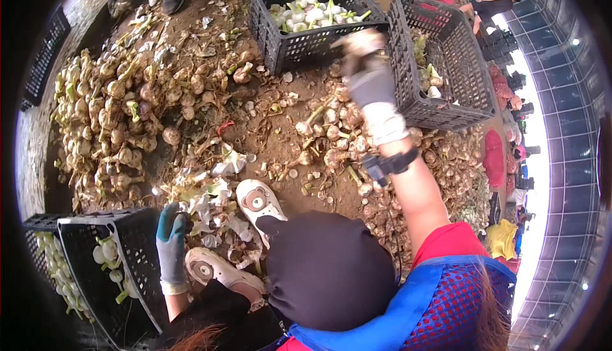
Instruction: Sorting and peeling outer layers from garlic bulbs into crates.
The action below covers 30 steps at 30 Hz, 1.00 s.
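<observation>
Pale roundish lump, motion-smeared, at end of grey-gloved right hand, seen against corner of perforated black plastic crate with smooth white garlic — cannot tell whether pinched. Nearby, rough, earthy bulbs heaped. Left hand, grey-gloved, teal at fingertips, beside curled papery skins — cannot tell grip either.

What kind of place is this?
Probably a covered shed or yard where garlic is handled. Look at the heap of brownish garlic on the dirt ground, the black crate holding whiter bulbs, and the curved, gridded roof.
</observation>
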Each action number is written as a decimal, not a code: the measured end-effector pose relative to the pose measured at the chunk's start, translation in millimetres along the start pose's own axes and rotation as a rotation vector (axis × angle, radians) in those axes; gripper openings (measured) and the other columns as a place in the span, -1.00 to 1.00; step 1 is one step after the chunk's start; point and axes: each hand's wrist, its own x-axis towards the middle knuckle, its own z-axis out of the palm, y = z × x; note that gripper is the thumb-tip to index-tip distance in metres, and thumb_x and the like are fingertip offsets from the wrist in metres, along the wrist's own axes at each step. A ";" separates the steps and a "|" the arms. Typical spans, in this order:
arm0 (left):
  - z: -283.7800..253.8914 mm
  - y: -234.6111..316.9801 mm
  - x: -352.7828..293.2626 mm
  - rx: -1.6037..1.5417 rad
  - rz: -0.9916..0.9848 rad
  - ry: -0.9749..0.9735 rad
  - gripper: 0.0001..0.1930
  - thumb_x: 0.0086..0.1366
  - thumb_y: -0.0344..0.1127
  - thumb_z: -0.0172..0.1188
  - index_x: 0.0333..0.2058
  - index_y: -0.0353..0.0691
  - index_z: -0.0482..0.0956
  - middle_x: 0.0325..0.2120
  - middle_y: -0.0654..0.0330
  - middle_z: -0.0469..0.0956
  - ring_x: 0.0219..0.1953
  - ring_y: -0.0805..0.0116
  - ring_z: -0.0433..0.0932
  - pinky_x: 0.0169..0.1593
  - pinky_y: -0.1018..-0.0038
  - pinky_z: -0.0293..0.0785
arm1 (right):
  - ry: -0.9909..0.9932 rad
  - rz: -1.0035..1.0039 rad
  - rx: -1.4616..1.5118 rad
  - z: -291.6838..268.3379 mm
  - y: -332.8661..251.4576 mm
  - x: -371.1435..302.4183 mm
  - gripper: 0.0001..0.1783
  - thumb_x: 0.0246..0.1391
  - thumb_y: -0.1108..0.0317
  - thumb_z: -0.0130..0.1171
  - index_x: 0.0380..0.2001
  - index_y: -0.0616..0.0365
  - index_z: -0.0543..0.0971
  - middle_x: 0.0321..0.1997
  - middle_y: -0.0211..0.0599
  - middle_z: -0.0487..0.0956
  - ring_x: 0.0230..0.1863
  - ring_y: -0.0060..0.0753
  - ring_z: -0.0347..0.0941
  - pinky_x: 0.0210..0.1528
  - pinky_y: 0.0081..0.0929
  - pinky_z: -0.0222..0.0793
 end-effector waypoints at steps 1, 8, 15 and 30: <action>-1.7 -6.7 3.0 0.001 0.005 -0.013 -0.66 0.43 -0.30 0.09 0.13 -0.24 0.43 -0.25 0.27 0.56 -0.26 0.53 0.54 -0.14 0.54 0.51 | -0.063 0.177 0.687 14.5 -34.5 -5.5 -0.68 0.26 0.35 0.11 0.01 0.29 0.48 0.02 -0.13 0.56 0.00 -0.34 0.54 0.03 -0.46 0.57; 6.2 -1.4 7.2 -0.058 -0.041 -0.099 -0.67 0.38 -0.44 0.14 0.10 -0.31 0.47 -0.09 0.30 0.54 -0.12 0.59 0.48 -0.03 0.62 0.45 | -0.294 0.043 -1.247 39.3 43.7 -11.5 -0.74 0.27 0.33 0.05 -0.07 0.18 0.60 -0.26 -0.32 0.62 -0.27 -0.48 0.55 -0.23 -0.58 0.48; -7.5 -17.6 12.0 -0.069 -0.081 0.018 -0.65 0.37 -0.40 0.17 0.11 -0.30 0.47 -0.10 0.31 0.55 -0.13 0.60 0.47 -0.04 0.61 0.45 | -0.741 0.100 -2.139 68.6 256.0 52.5 -0.31 0.12 0.17 0.14 0.31 0.08 0.27 0.08 0.07 0.55 0.08 -0.01 0.52 0.13 -0.19 0.42; 36.1 7.9 68.8 -0.178 -0.049 -0.072 -0.62 0.44 -0.30 0.02 0.18 -0.23 0.41 -0.06 0.19 0.52 -0.28 0.51 0.52 -0.15 0.55 0.47 | -0.684 -0.378 -2.008 37.0 290.6 19.4 -0.90 0.05 0.26 0.11 -0.46 -0.07 0.60 -0.38 -0.26 0.58 -0.29 -0.22 0.52 -0.05 -0.26 0.41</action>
